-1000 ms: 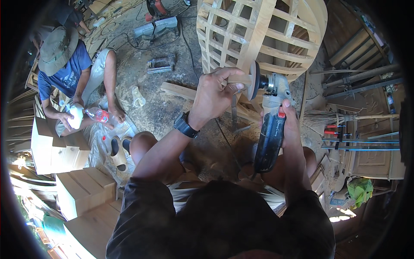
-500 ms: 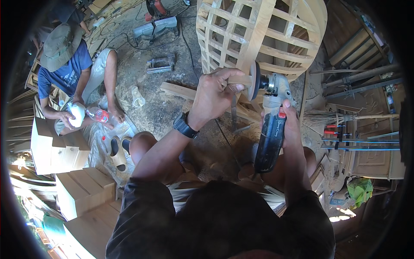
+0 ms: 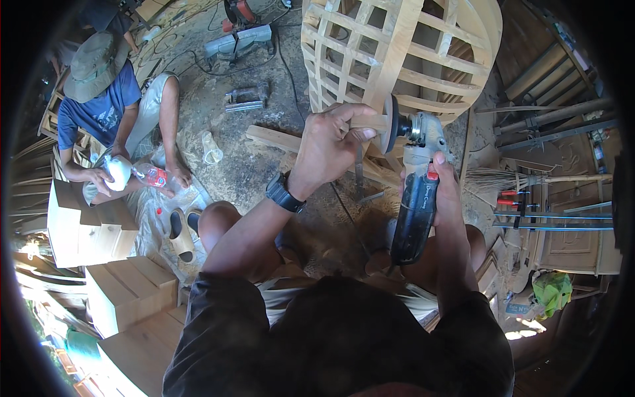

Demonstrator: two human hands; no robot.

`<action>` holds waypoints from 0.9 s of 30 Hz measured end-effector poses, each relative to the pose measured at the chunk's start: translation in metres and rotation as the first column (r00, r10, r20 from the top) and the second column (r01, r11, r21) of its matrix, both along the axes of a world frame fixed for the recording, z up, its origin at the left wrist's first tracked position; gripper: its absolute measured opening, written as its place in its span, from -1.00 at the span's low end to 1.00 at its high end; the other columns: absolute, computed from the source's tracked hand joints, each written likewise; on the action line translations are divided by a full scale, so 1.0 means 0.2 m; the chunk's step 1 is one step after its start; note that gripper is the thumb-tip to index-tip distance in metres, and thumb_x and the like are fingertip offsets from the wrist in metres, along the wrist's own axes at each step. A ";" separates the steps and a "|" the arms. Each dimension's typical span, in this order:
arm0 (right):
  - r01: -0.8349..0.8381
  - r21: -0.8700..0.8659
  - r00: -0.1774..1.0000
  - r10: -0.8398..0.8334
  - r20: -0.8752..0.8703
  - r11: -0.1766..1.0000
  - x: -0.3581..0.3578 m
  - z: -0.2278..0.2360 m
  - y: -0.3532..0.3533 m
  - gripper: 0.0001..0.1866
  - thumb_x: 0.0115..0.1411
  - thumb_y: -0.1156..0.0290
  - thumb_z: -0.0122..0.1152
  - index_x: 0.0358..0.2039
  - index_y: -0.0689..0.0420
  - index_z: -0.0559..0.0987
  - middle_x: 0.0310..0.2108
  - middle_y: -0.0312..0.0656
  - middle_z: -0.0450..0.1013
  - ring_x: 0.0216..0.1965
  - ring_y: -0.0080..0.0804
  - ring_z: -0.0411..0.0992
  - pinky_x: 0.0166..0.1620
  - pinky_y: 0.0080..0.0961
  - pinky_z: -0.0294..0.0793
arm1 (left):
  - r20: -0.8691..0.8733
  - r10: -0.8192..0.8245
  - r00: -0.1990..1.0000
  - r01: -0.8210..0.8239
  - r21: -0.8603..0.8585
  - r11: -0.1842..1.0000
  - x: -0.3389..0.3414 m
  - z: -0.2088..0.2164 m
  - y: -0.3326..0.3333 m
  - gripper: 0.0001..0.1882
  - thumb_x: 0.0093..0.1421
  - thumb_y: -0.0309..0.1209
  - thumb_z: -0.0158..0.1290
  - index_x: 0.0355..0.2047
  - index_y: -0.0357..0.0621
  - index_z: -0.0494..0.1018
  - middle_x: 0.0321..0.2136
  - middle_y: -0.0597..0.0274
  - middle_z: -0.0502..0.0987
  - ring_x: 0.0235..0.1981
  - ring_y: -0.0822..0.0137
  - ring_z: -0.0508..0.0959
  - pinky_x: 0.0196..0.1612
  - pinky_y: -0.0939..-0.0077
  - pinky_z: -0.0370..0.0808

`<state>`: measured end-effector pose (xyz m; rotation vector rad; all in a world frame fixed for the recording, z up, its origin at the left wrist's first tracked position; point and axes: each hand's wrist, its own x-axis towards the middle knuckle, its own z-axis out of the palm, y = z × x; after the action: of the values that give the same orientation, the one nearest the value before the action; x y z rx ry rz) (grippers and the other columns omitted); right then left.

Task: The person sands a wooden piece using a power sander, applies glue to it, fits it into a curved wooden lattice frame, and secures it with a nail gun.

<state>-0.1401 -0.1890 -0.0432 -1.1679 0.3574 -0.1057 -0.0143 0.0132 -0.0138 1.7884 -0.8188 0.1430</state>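
Note:
My right hand (image 3: 448, 192) wraps round the dark body of an angle grinder (image 3: 411, 218), its thumb beside a red switch. The grinder points away from me, with its metal head at the far end. A round sanding disc (image 3: 393, 124) stands on edge at the head's left side. My left hand (image 3: 331, 142), with a dark watch on its wrist, pinches a small wooden piece (image 3: 368, 122) between thumb and fingers. The piece's right end meets the disc's face. Whether the disc is spinning I cannot tell.
Just beyond the grinder stands a curved wooden lattice frame (image 3: 390, 59). A wooden bar (image 3: 274, 139) and a plastic cup (image 3: 211, 149) lie on the floor. At left, a seated person in a hat (image 3: 92, 66) handles a bottle (image 3: 151, 175). Wooden blocks (image 3: 132, 284) are nearer me.
My hands, the wooden piece and the grinder keep almost the same place. The seated person's hat has tipped slightly.

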 end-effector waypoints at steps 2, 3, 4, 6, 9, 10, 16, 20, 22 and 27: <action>0.007 -0.013 1.000 -0.007 -0.001 1.000 0.00 0.01 0.00 -0.33 0.24 -0.22 0.04 -0.09 0.25 0.48 -0.44 -0.05 0.54 -0.53 -0.28 0.55 -0.47 -0.41 0.60 | 0.007 0.006 1.000 -0.006 -0.007 1.000 0.00 0.00 -0.01 -0.70 0.14 -0.48 0.24 -0.10 -0.19 0.56 -0.24 0.07 0.65 -0.20 0.32 0.65 -0.10 0.46 0.51; 0.011 -0.012 1.000 -0.011 0.000 1.000 0.00 0.01 0.00 -0.33 0.24 -0.22 0.04 -0.09 0.25 0.49 -0.44 -0.05 0.54 -0.54 -0.28 0.55 -0.47 -0.41 0.60 | 0.010 0.010 1.000 -0.010 -0.010 1.000 0.00 0.00 -0.01 -0.70 0.14 -0.48 0.24 -0.10 -0.19 0.56 -0.24 0.07 0.65 -0.20 0.32 0.65 -0.10 0.46 0.51; 0.013 -0.009 1.000 -0.013 0.001 1.000 0.00 0.01 0.00 -0.33 0.24 -0.22 0.05 -0.09 0.25 0.49 -0.45 -0.05 0.54 -0.54 -0.28 0.55 -0.48 -0.41 0.60 | 0.004 0.006 1.000 -0.006 -0.011 1.000 0.00 0.00 -0.01 -0.70 0.14 -0.48 0.24 -0.10 -0.19 0.56 -0.24 0.07 0.65 -0.20 0.31 0.65 -0.10 0.46 0.51; 0.017 0.000 1.000 -0.017 -0.005 1.000 0.00 0.01 0.00 -0.32 0.23 -0.22 0.05 -0.10 0.25 0.49 -0.45 -0.05 0.54 -0.54 -0.29 0.55 -0.48 -0.41 0.60 | -0.010 -0.002 1.000 0.002 -0.014 1.000 0.01 0.00 -0.01 -0.70 0.13 -0.48 0.24 -0.10 -0.19 0.56 -0.23 0.08 0.65 -0.20 0.31 0.65 -0.10 0.46 0.51; 0.005 0.025 1.000 -0.004 -0.012 1.000 0.01 0.00 0.02 -0.32 0.23 -0.22 0.06 -0.10 0.25 0.49 -0.46 -0.06 0.54 -0.54 -0.29 0.55 -0.47 -0.41 0.60 | -0.031 0.011 0.999 -0.011 0.006 1.000 0.01 0.00 0.01 -0.71 0.13 -0.49 0.23 -0.10 -0.19 0.56 -0.23 0.07 0.65 -0.20 0.31 0.65 -0.10 0.45 0.51; 0.004 0.028 1.000 -0.003 -0.005 1.000 0.01 0.01 0.01 -0.32 0.23 -0.22 0.07 -0.10 0.25 0.49 -0.45 -0.05 0.54 -0.54 -0.29 0.55 -0.47 -0.41 0.60 | -0.029 0.008 1.000 -0.008 0.004 1.000 0.01 0.00 0.00 -0.71 0.13 -0.49 0.23 -0.10 -0.19 0.56 -0.23 0.07 0.65 -0.20 0.31 0.65 -0.10 0.45 0.51; 0.002 -0.006 1.000 -0.002 0.000 1.000 0.00 0.03 0.01 -0.32 0.23 -0.22 0.07 -0.09 0.26 0.49 -0.44 -0.04 0.55 -0.52 -0.28 0.56 -0.45 -0.40 0.62 | -0.040 0.010 0.999 -0.010 0.010 1.000 0.02 -0.01 -0.01 -0.70 0.13 -0.50 0.23 -0.10 -0.19 0.56 -0.23 0.06 0.65 -0.20 0.31 0.65 -0.10 0.46 0.51; 0.000 -0.024 1.000 0.000 0.006 1.000 0.00 0.03 0.01 -0.31 0.22 -0.22 0.08 -0.09 0.26 0.50 -0.44 -0.04 0.55 -0.52 -0.28 0.56 -0.45 -0.41 0.62 | -0.052 0.013 0.999 -0.012 0.015 1.000 0.02 -0.02 -0.01 -0.70 0.13 -0.50 0.23 -0.10 -0.19 0.56 -0.24 0.06 0.65 -0.21 0.31 0.65 -0.11 0.46 0.52; 0.002 -0.001 1.000 -0.002 0.006 1.000 0.00 0.02 0.01 -0.32 0.22 -0.22 0.09 -0.09 0.26 0.50 -0.44 -0.05 0.55 -0.52 -0.28 0.56 -0.45 -0.41 0.62 | -0.049 0.010 0.999 -0.010 0.014 1.000 0.01 -0.01 -0.01 -0.71 0.13 -0.50 0.23 -0.10 -0.19 0.56 -0.24 0.06 0.65 -0.21 0.31 0.65 -0.12 0.46 0.52; 0.016 -0.023 1.000 -0.015 0.008 1.000 -0.01 0.01 0.00 -0.33 0.22 -0.20 0.09 -0.09 0.26 0.49 -0.44 -0.04 0.54 -0.52 -0.28 0.56 -0.46 -0.41 0.61 | -0.062 0.007 0.998 -0.008 -0.016 1.000 0.00 0.00 -0.01 -0.71 0.13 -0.49 0.23 -0.10 -0.18 0.56 -0.24 0.06 0.65 -0.23 0.32 0.65 -0.13 0.46 0.52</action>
<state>-0.1412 -0.1885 -0.0417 -1.1873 0.3595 -0.1281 -0.0138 0.0115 -0.0145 1.7722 -0.7646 0.0984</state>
